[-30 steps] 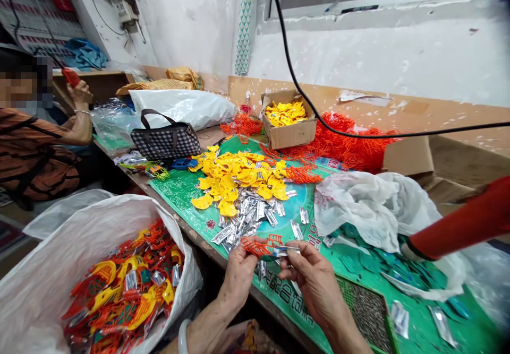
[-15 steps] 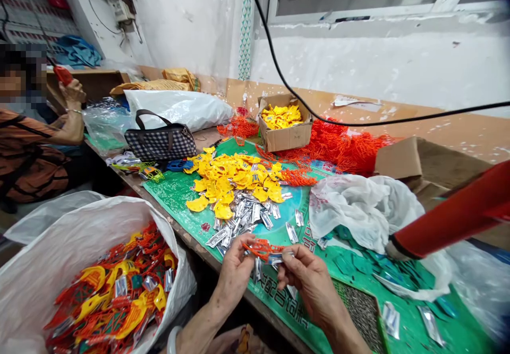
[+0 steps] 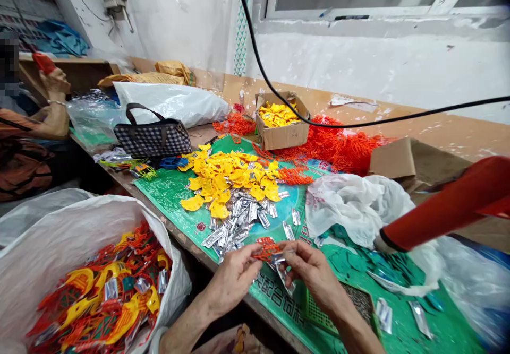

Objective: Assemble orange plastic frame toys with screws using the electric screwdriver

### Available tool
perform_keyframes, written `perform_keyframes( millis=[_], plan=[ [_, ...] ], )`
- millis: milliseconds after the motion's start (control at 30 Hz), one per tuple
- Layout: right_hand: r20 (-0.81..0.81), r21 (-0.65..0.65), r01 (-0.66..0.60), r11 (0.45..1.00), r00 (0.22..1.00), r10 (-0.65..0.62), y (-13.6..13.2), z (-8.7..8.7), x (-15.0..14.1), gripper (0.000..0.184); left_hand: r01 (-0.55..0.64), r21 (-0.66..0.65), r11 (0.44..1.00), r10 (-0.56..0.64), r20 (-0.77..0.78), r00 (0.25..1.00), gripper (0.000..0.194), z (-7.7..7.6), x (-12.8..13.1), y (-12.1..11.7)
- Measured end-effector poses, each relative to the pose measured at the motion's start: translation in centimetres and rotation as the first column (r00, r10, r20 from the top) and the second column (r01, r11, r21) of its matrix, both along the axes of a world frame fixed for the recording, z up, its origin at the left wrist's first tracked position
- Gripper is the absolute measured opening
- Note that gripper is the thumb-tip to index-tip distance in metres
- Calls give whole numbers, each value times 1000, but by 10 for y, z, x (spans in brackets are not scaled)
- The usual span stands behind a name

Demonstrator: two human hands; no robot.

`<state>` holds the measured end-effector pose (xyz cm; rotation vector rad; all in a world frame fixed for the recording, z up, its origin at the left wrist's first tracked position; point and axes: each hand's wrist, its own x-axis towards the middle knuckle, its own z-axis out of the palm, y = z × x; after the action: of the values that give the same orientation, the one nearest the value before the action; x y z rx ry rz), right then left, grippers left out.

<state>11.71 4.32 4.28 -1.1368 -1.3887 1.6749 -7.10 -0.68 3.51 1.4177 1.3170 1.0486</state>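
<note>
Running lengthwise between left hand (image 3: 231, 274) and right hand (image 3: 311, 269), the orange lattice piece (image 3: 266, 248) is pinched by both.

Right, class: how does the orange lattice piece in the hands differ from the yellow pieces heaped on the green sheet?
Build: the orange lattice piece has many openings; the yellow pieces look mostly solid.
Pose: the orange lattice piece is held between the left hand and right hand; the yellow pieces lie heaped on the green sheet.
Both look like plastic.

The table (image 3: 201, 135) carries one gingham handbag (image 3: 153, 139), one green basket (image 3: 315, 312), one yellow-filled cardboard box (image 3: 285, 136); one orange lattice piece (image 3: 265, 249) is held.
</note>
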Motion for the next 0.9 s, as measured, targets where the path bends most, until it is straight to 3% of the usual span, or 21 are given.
perform_keyframes(
  millis=[67,133,200,267,400,533,700,900],
  plan=[
    [93,48,8,999,996,-13,6,6,11,36,-51,-41,998,55,91,994,37,-6,-7,6],
    [305,113,-71,991,952,33,15,10,20,32,-141,-89,986,158,234,959,35,-12,-16,10],
    [577,195,-199,961,815,52,28,11,23,28,-219,-154,964,260,343,903,33,-16,-24,12],
    [740,275,-271,923,672,-23,44,6,17,28,-282,-199,939,341,406,848,32,-19,-28,13],
    [802,311,-257,915,588,-107,74,-14,-16,28,-314,-233,920,390,486,782,31,-23,-31,13],
    [831,311,-230,922,537,-147,88,-33,-51,24,-354,-220,909,416,440,796,33,-23,-37,15],
    [797,323,-149,935,576,-184,92,-42,-63,10,-382,-164,909,414,442,796,27,-18,-49,18],
    [602,222,-104,969,797,-52,83,-31,-41,3,-337,-216,916,399,544,738,29,-13,-44,23]
  ],
)
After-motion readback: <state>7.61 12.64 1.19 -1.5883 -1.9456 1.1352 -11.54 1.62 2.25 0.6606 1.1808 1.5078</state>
